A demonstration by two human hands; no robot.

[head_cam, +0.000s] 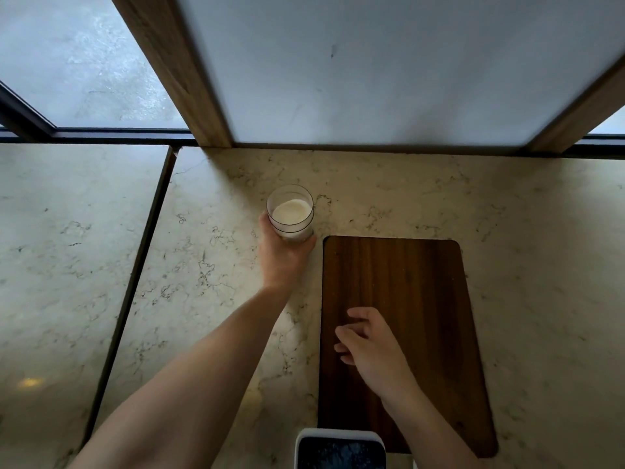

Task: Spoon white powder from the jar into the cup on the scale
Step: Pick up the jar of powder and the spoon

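Note:
A clear glass jar with white powder in it stands on the marble counter, just beyond the far left corner of a dark wooden board. My left hand is wrapped around the jar's near side. Over the near half of the board hovers my right hand, fingers loosely curled and holding nothing. A white scale with a dark top pokes in at the bottom edge, partly over the board's near end. No cup or spoon is in view.
The marble counter runs left to a dark seam, with another marble slab beyond it. A frosted panel in a wooden frame rises at the counter's back edge, with a window to the left.

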